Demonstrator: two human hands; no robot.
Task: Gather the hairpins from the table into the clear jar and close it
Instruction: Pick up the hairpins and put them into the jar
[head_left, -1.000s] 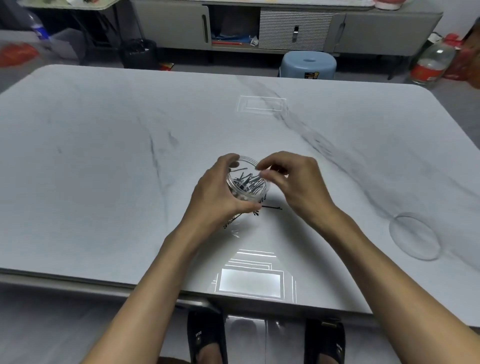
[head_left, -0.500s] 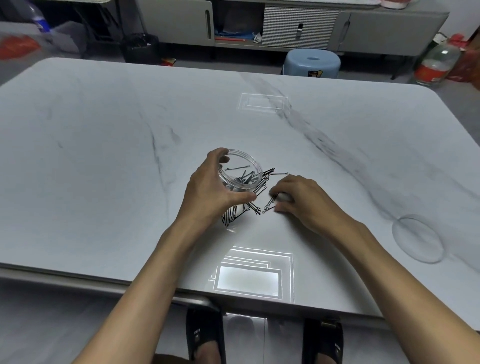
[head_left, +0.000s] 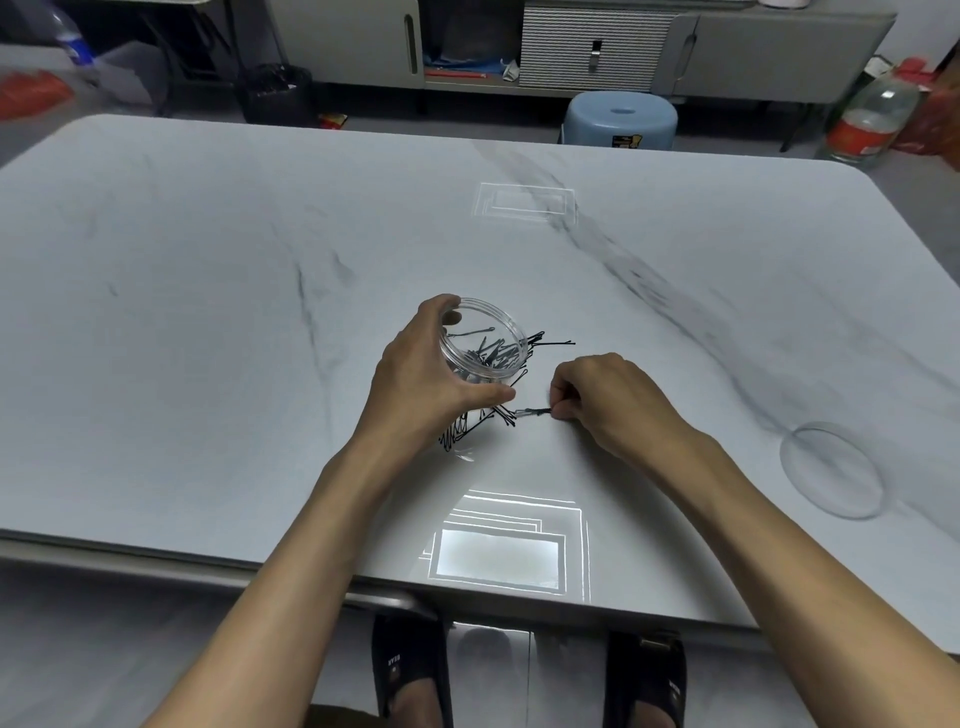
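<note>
Clearly the left hand (head_left: 421, 374) grips the clear jar (head_left: 485, 358), thumb on the near wall and fingers curled round the far rim. The jar's open mouth seems tipped a little toward the right hand (head_left: 608, 400). That hand is curled, its fingertips pinching one end of a black hairpin (head_left: 530, 413) low over the tabletop (head_left: 208, 312), just beside the jar. Both sit mid-width, nearer the near edge than the far one.

The hairpin is thin bent wire, probably very light and springy, and likely to slide on the slick surface. Pinching one end and lifting looks like the sensible hold. Loose hairpins (head_left: 550, 343) are strewn behind and under the jar, where they could snag on one another. More lie inside the jar.

The jar looks like rigid, thin, smooth plastic, round and ridged at the neck, and is best held round its wall. Its flat, round, transparent lid (head_left: 831, 470) lies well apart, near the right edge. The tabletop is glossy, pale, marble-veined and round-cornered.
</note>
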